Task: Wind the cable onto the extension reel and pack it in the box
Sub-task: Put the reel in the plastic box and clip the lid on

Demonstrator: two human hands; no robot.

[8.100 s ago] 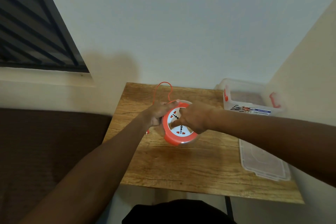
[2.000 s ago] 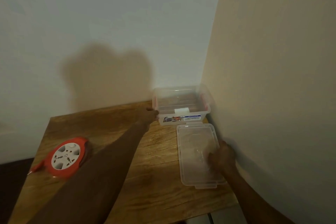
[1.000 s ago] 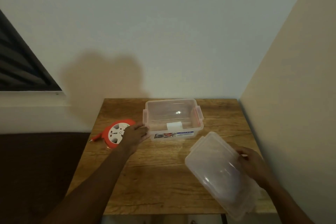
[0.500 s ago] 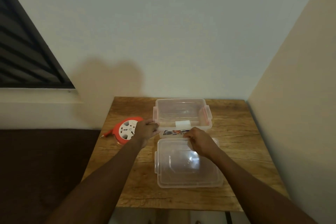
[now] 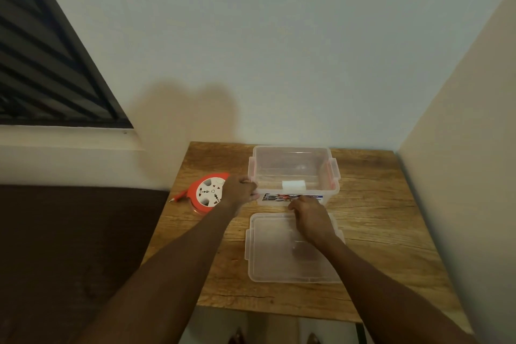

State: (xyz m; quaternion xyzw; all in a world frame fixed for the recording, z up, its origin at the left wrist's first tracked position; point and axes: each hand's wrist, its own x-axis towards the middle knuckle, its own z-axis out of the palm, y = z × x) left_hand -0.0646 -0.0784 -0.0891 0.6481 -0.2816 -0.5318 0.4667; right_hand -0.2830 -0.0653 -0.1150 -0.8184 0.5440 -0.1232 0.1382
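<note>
The orange extension reel [image 5: 206, 196] with its white socket face lies flat at the table's left edge, its cable wound in and the plug end poking out to the left. A clear plastic box [image 5: 293, 158] stands open at the back middle. Its clear lid [image 5: 272, 257] lies flat in front of it. My left hand [image 5: 240, 191] grips the box's front left corner, just right of the reel. My right hand [image 5: 310, 216] rests with curled fingers on the lid's far edge, by the box's front wall.
The wooden table [image 5: 377, 218] fits into a corner, with a white wall behind and a cream wall [image 5: 460, 148] along its right side. A dark surface [image 5: 69, 246] lies to the left of the table. A louvred window [image 5: 42, 64] is at upper left.
The reel went from my hands to the table's left edge. The box was drawn to the back middle, and my right hand carried the lid from the right and laid it before the box.
</note>
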